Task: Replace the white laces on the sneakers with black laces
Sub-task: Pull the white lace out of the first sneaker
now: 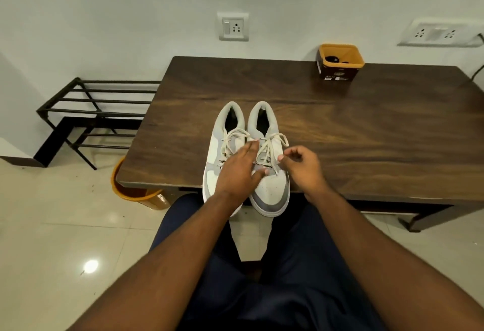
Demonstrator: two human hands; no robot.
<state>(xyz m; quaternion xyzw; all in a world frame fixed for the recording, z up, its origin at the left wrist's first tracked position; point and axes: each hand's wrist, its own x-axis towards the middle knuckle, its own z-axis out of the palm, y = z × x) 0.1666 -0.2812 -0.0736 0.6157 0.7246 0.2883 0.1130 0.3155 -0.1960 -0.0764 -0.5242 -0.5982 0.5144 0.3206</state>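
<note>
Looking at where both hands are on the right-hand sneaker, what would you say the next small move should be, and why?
Probably pull the lace end outward with the right hand to undo the bow. The white laces on the right-hand sneaker are tied, the right hand's fingertips seem to pinch a lace end, and the left hand lies open across the shoes, steadying them. The orange box at the table's far edge waits untouched.

The left hand (239,171) covers the left sneaker's (222,152) lower lacing. At two o'clock, the orange container's (340,61) dark contents are too small to identify; the table (366,131) hides most of the orange bucket (131,189).
</note>
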